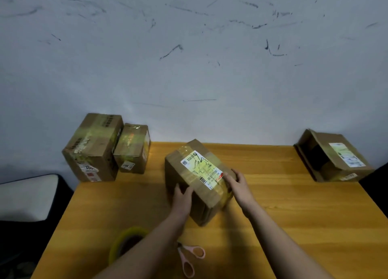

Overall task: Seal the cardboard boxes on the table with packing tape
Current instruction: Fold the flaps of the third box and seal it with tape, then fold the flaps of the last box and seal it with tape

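Makeshift parcel-packing spot: scuffed bare wall (pixel 189 47), wooden table (pixel 273 215), labelled cardboard boxes (pixel 92 150), tape roll (pixel 126 243).

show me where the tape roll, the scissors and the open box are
tape roll (pixel 117 245), head view, on its yellowish outer band.
scissors (pixel 190 257), head view, on the pink handles.
open box (pixel 333 159), head view, on its labelled top flap.

Matt brown cardboard box (pixel 197 180) under glossy tape on a smooth, grained wooden table (pixel 283 215).
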Available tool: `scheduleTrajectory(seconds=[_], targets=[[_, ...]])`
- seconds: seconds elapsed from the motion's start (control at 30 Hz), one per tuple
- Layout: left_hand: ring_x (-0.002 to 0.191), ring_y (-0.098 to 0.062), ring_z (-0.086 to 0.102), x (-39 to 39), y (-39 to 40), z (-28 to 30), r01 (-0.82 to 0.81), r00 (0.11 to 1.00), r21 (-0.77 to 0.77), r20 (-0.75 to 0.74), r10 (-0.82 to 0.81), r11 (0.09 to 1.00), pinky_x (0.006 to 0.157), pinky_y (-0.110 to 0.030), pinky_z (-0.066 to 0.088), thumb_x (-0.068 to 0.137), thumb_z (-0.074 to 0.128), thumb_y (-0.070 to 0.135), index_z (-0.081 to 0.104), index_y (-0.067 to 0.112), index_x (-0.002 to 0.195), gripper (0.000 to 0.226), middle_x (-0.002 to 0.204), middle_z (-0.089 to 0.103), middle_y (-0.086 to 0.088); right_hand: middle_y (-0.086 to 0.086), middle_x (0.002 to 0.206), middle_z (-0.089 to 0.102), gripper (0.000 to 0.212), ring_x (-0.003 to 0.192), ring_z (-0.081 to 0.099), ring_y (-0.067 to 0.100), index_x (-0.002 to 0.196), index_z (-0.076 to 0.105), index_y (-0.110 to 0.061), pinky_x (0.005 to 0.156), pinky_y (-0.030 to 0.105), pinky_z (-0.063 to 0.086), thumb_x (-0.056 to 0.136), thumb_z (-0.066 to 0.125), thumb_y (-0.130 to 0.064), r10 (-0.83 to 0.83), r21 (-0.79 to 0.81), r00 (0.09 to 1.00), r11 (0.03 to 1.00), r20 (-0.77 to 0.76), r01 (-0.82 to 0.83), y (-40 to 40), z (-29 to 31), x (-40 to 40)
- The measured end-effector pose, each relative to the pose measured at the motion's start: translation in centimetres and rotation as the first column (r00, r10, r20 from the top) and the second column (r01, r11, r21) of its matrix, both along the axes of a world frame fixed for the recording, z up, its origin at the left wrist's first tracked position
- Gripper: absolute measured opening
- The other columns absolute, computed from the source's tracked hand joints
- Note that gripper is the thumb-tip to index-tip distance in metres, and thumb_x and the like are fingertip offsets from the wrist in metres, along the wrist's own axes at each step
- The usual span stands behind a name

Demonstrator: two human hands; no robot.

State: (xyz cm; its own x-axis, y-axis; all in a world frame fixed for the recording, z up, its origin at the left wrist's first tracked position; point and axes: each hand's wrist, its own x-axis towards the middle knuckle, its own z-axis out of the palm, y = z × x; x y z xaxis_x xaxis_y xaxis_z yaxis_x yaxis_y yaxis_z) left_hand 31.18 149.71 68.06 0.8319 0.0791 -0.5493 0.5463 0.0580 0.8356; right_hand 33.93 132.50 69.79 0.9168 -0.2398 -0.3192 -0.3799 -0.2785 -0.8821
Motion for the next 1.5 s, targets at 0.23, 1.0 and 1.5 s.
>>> scheduleTrajectory(seconds=[0.23, 1.0, 1.5], targets=[[0.129, -0.029, 0.044, 1.4, 0.1, -0.1, -0.008, 0.998, -0.027, -0.066, 0.006, 1.000, 0.106, -0.043, 0.038, 0.095, 0.050, 0.044, 0.011, 0.020, 0.154, 0.074, 0.147, 0.041, -0.009, 0.002, 0.124, 0.058, 0.073, 0.106, 0.059, 0.018, 0.136, 0.044, -0.026, 0.088, 0.039, 0.053, 0.076, 0.073, -0.056, 0.167, 0.116, 0.967, 0.982, -0.190, -0.147, -0.8, -1.4, -0.8], [0.103, -0.022, 0.055, 6.1, 14.4, 5.6, 0.051, 0.997, 0.079, -0.065, -0.046, 0.996, 0.088, -0.038, 0.048, 0.097, 0.049, 0.032, 0.042, 0.012, 0.135, 0.044, 0.117, 0.055, -0.008, 0.013, 0.115, 0.066, 0.064, 0.101, 0.065, 0.033, 0.136, 0.045, -0.017, 0.089, 0.053, 0.054, 0.081, 0.074, -0.031, -0.054, 0.552, 0.973, 0.815, -0.226, 0.173, 16.3, -1.3, 7.2], [0.121, -0.018, 0.044, 7.5, 16.2, 3.8, 0.119, 0.988, 0.089, 0.091, -0.127, 0.989, 0.092, -0.030, 0.043, 0.096, 0.054, 0.031, 0.013, 0.024, 0.152, 0.070, 0.151, 0.030, -0.006, 0.011, 0.122, 0.054, 0.045, 0.111, 0.052, 0.027, 0.134, 0.039, -0.012, 0.097, 0.048, 0.047, 0.096, 0.052, -0.032, -0.171, 0.449, 0.966, 0.860, -0.191, 0.241, 17.8, -2.9, 7.9]])
